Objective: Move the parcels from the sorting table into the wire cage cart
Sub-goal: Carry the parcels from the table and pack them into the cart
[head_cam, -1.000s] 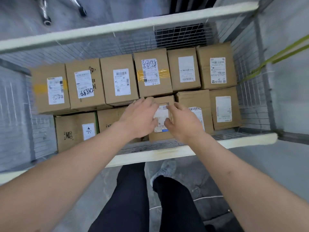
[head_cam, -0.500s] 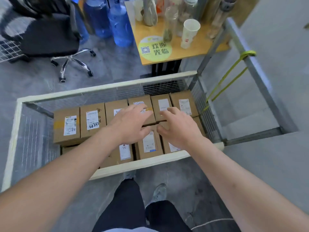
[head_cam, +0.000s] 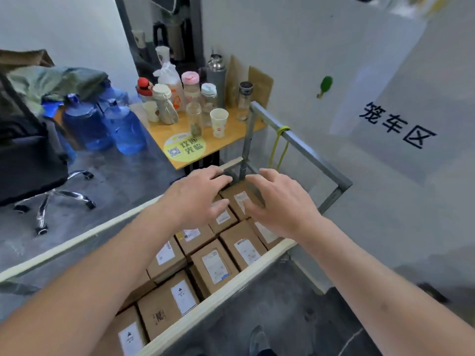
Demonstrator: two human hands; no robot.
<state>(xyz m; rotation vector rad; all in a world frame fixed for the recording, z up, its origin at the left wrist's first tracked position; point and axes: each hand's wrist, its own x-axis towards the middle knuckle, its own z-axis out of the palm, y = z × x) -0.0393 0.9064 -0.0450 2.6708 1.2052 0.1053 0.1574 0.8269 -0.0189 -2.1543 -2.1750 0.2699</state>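
Observation:
Several brown cardboard parcels (head_cam: 214, 265) with white labels lie packed side by side inside the wire cage cart (head_cam: 226, 287), below me. Both my hands hover above the cart's far right corner. My left hand (head_cam: 199, 195) has its fingers spread and relaxed and holds nothing. My right hand (head_cam: 280, 201) is likewise spread and empty, just above a labelled parcel (head_cam: 240, 199). The sorting table is out of view.
A small wooden table (head_cam: 221, 140) with bottles and paper cups stands just behind the cart. Blue water jugs (head_cam: 123, 127) and a black office chair (head_cam: 33, 160) are on the left. A white wall (head_cam: 385, 73) with black characters rises on the right. A green strap (head_cam: 280, 147) hangs on the cart's frame.
My hands let go of the parcel they were pressing into the cart and lifted away, fingers spreading. The view rose and swung right, so the cart now runs diagonally.

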